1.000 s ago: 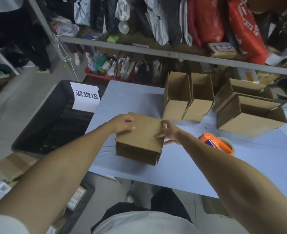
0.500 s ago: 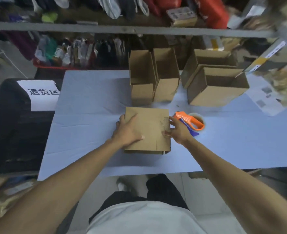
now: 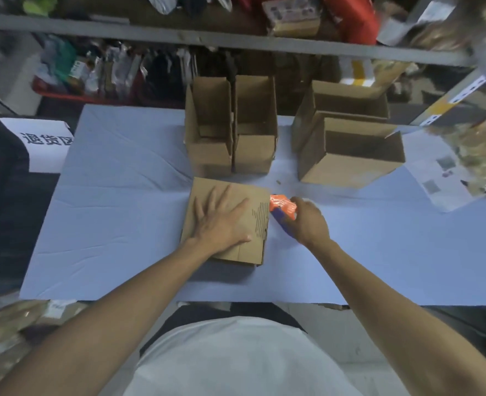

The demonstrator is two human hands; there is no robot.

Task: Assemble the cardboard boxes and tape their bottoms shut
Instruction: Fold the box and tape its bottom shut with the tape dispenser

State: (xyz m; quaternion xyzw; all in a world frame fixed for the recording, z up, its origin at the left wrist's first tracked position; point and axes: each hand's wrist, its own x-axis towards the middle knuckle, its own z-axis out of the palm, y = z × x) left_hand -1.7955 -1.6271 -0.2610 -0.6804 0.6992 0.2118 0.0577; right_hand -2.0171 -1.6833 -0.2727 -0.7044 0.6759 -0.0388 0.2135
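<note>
On the box (image 3: 227,221), left hand (image 3: 222,224) flat, fingers spread, right hand (image 3: 307,221) gripping tape dispenser (image 3: 282,205)

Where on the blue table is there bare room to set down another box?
The left stretch of the table, beside the left hand pressing the box, is bare. So is the near right. The far edge is crowded with open boxes; the right hand grips the tape dispenser.

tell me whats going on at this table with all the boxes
A person is putting cardboard boxes together. The left hand lies flat on an upturned box on the blue table, holding its bottom flaps shut. The right hand grips an orange tape dispenser at the box's right edge. Four open boxes stand at the back.
</note>
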